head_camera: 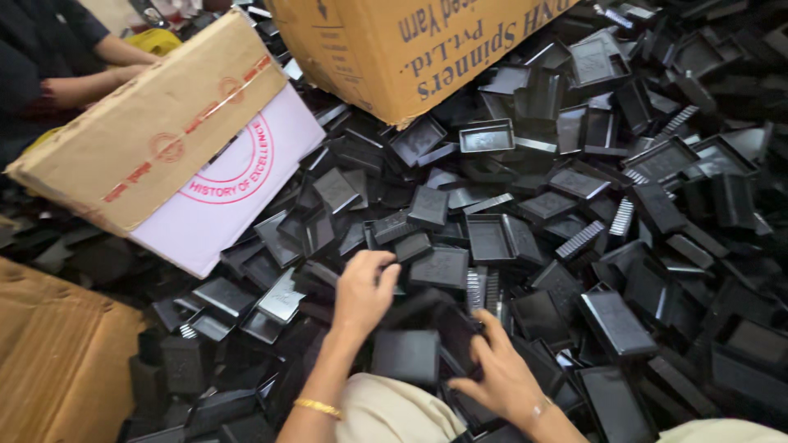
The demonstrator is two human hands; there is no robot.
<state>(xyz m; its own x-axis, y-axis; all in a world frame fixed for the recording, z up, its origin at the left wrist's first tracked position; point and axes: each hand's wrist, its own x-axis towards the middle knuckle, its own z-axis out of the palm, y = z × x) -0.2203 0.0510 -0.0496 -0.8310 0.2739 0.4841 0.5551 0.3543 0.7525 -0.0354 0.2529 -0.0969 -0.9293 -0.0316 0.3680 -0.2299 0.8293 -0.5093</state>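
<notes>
- A heap of black plastic trays [574, 205], shallow and rectangular, covers nearly the whole view; some lie open side up, others bottom up or on edge.
- A large brown cardboard box [394, 41] leans over the far side of the heap, its lower corner resting among the trays.
- A second carton, brown with a white flap [156, 139], lies tilted to the left of the large box; another person's arm [82, 78] reaches toward it from the far left.
- A flat sheet of brown cardboard [57, 361] sits at the near left, well away from the large box.
- The left hand [363, 291], with a gold bangle [318, 407] on the wrist, is nearer than the large box, back upward, with its fingers [382, 262] curled down onto trays in the heap; what they grip is hidden under the hand.
- The right hand [492, 369] lies just right of the left one, fingers pressed loosely together around a dark tray [458, 332], which shows between thumb and fingertips.
- Another black tray [406, 355] lies flat between the two hands, touching neither clearly.
</notes>
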